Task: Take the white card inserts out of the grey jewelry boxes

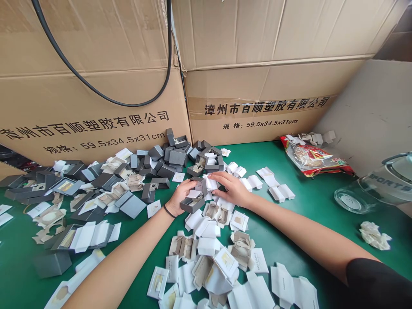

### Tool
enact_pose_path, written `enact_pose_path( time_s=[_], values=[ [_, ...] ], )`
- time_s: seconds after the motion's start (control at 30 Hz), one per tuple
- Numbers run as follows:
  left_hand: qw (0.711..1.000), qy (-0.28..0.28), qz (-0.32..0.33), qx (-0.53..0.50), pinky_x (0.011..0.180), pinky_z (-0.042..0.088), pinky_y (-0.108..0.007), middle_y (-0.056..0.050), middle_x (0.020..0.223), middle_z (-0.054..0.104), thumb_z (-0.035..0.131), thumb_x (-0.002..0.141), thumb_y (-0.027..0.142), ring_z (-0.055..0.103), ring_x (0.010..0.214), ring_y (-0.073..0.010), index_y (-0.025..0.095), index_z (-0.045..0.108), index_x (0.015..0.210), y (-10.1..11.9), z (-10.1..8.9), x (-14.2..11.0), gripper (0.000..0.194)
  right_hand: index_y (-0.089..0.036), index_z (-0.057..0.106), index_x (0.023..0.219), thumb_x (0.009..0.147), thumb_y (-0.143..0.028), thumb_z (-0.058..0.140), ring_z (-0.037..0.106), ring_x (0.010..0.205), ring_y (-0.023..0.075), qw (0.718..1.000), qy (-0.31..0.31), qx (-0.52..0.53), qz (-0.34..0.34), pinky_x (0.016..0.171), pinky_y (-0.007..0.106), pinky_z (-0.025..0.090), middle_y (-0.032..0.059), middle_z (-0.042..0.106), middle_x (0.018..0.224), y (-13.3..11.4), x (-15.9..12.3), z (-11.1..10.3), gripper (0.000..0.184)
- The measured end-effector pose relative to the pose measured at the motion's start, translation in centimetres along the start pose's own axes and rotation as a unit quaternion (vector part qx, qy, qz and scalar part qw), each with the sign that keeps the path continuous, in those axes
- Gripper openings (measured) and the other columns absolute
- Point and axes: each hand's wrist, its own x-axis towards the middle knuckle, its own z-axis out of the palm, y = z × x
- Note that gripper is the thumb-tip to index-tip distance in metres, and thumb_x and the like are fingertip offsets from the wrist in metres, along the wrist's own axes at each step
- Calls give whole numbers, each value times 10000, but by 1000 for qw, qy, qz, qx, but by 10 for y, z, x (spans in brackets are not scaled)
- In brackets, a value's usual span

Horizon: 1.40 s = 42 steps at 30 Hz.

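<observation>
My left hand point(180, 196) is closed around a small dark grey jewellery box point(192, 207), which is open and has a pale lining inside. Just to its right, my right hand point(232, 189) has its fingers bent over a white paper insert point(210, 183) at the box's edge; its fingertips are partly hidden. Below both hands spreads a heap of white and grey-brown folded card inserts point(206, 244). Left of my left hand lies a big pile of similar dark grey boxes point(177, 156), some open, with loose inserts mixed among them.
Two large cardboard cartons point(257, 86) stand along the back of the green table point(309, 223). A black cable point(128, 104) hangs before the left one. On the right are a red and clear food packet point(317, 159), a clear plastic bottle point(370, 189) and a crumpled tissue point(375, 235).
</observation>
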Motion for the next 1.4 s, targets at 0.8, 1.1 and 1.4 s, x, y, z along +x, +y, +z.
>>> enact_pose_path(
  time_s=[0.8, 1.1, 1.4],
  values=[
    [998, -29, 9, 55, 545, 425, -238, -26, 679, 638, 676, 608, 284, 573, 586, -137, 153, 647, 780, 0, 3, -1, 218, -200, 417, 1295, 860, -401, 525, 586, 973, 226, 999, -20, -1, 31, 800, 375, 528, 119, 602, 1101, 0, -1, 0, 491],
    [991, -45, 39, 117, 498, 393, -221, -8, 658, 606, 645, 644, 324, 533, 540, -116, 167, 650, 828, -4, 2, 1, 242, -195, 485, 1179, 792, -301, 573, 564, 963, 225, 998, -18, 3, 55, 808, 376, 512, 95, 607, 1092, -3, 0, 0, 410],
    [989, -18, 85, 123, 607, 470, -236, -20, 765, 656, 641, 694, 341, 607, 663, -142, 166, 609, 893, -2, 15, -6, 267, -198, 504, 1114, 769, -272, 566, 561, 936, 232, 994, 48, -28, 98, 792, 386, 499, 92, 611, 1012, -2, 1, 3, 358]
  ],
)
